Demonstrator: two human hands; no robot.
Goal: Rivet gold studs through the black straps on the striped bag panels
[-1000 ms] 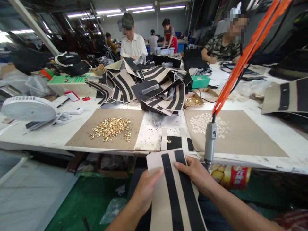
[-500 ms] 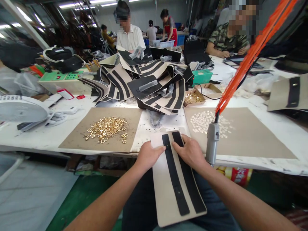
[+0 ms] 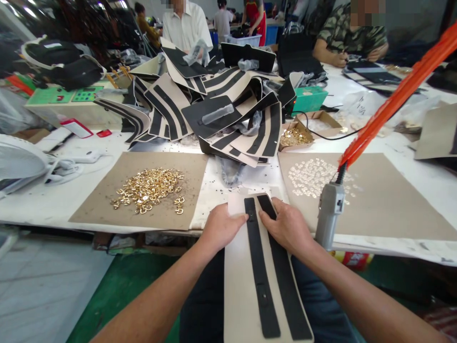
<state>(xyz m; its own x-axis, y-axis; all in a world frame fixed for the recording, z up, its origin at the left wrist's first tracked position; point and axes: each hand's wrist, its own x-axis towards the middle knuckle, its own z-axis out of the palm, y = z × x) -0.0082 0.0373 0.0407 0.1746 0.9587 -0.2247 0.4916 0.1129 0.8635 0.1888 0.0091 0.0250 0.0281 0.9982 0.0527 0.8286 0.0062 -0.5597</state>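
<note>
- Your left hand (image 3: 220,227) and right hand (image 3: 288,226) both press on the far end of the panel (image 3: 262,271), fingers flat on its face, thumbs hidden; whether either truly pinches the edge cannot be told.
- The panel lies directly under and between your hands. Its far end rests on the table (image 3: 410,190) edge; the rest runs back over your lap.
- Its long axis points straight away from you, toward the pile (image 3: 214,109) of like pieces.
- Neither hand is nearer: the left sits on the pale margin left of the stripes, the right across the right stripe, level with each other.
- Appearance: a stiff beige piece with a rounded far end and two black stripes running lengthwise; a small fitting shows on the left stripe.
- The rings (image 3: 148,189) lie left of your left hand, well apart. The tool (image 3: 328,214) hangs just beside your right hand on an orange cord (image 3: 396,95).
</note>
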